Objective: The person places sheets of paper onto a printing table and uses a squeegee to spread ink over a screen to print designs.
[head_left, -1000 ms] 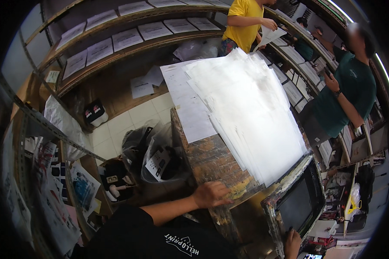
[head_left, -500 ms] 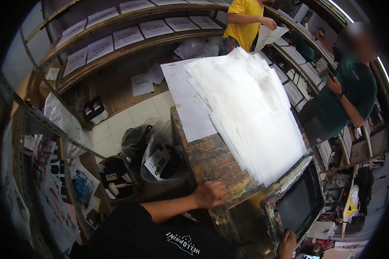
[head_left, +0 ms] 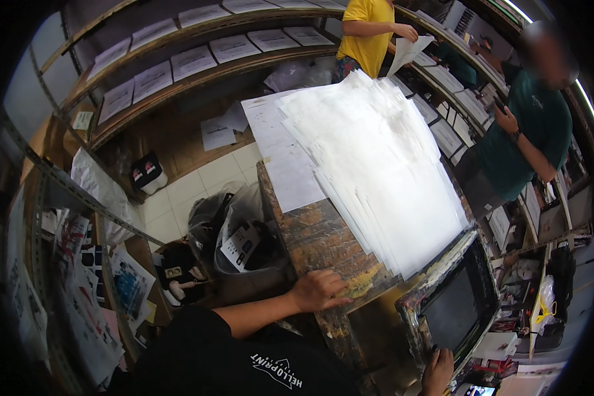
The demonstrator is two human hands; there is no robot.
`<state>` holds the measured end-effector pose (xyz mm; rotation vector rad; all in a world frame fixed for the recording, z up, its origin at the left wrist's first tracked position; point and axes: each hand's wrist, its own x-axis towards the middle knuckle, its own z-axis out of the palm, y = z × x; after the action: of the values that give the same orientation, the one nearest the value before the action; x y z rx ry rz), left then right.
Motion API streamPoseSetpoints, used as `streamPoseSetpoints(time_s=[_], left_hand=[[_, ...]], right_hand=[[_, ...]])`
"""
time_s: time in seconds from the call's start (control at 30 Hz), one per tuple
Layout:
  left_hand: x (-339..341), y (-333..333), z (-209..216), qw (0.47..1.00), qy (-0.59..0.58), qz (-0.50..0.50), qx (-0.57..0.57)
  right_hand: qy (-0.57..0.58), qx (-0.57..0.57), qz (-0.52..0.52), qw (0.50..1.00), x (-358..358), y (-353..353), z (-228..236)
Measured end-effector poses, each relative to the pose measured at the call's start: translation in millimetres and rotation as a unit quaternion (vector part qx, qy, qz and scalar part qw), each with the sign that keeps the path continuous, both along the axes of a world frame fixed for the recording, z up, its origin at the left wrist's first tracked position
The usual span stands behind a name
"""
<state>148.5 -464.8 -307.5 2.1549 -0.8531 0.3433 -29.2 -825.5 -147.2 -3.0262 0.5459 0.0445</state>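
Note:
My left hand [head_left: 320, 290] rests on the near left edge of a worn, paint-stained wooden table [head_left: 310, 231], fingers stretched out and holding nothing. At the lower right, my right hand [head_left: 439, 373] has its fingers curled over the near rim of a screen-printing frame [head_left: 412, 330]. Ink crusts the frame's border, and a dark mesh panel [head_left: 455, 290] fills its middle. The frame lies at the table's near right, next to a large fanned pile of white paper sheets [head_left: 376, 165]. Part of my right hand is cut off by the lower edge.
Shelves [head_left: 171, 79] with printed sheets run along the back. Plastic-lined bins [head_left: 247, 247] stand left of the table. A person in a yellow shirt [head_left: 366, 33] holds a sheet at the far end; another in dark green [head_left: 528, 145] stands at the right.
The whole view has shifted slightly. Both hands keep their places on the table edge and the frame. The person in green has an arm raised a little differently.

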Motion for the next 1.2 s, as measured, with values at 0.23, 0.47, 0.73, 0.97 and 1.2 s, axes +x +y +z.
streamPoseSetpoints(time_s=[0.23,0.47,0.73,0.97,1.2], left_hand=[[2.3,-1.9,2.2,1.0,-0.017,0.004,-0.005],[-1.0,-2.5,7.3,0.998,0.033,0.007,0.046],[39.4,-1.7,23.4,0.999,0.018,0.008,0.046],[83.3,0.9,55.8,0.999,0.009,0.033,0.028],[72.7,-47.8,87.0,0.997,0.028,-0.066,0.028]], right_hand=[[0.021,0.017,-0.021,0.999,-3.0,-4.0,-2.6],[-0.071,-0.017,-0.017,0.997,-4.0,-3.2,-18.3],[-0.077,0.038,-0.04,0.996,-10.5,2.6,-11.7],[-0.1,0.063,-0.038,0.992,-13.3,-3.8,-8.9],[-0.12,0.091,-0.038,0.988,-25.2,-29.5,7.0]])
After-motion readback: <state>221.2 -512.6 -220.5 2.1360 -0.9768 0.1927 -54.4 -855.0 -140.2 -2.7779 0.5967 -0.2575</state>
